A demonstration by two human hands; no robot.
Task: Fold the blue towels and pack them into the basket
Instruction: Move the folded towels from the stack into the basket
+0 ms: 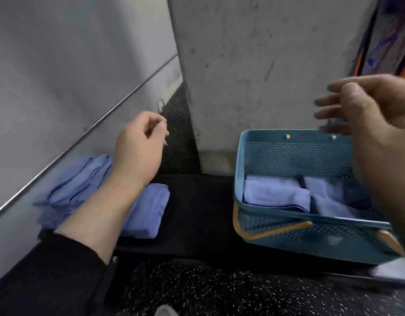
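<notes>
A teal plastic basket [276,229] with tan handles sits on a black surface at the right. Folded blue towels [276,195] lie inside it. A pile of blue towels [149,208] lies on the left, partly hidden by my forearm. My left hand [137,147] hovers above that pile with loosely curled fingers, holding nothing. My right hand [365,110] floats above the basket's far right side, fingers spread and empty.
A grey wall panel with a metal strip rises at the left, and a concrete pillar stands behind the basket. Speckled dark fabric fills the bottom of the view. A white object [393,270] shows at the right edge below the basket.
</notes>
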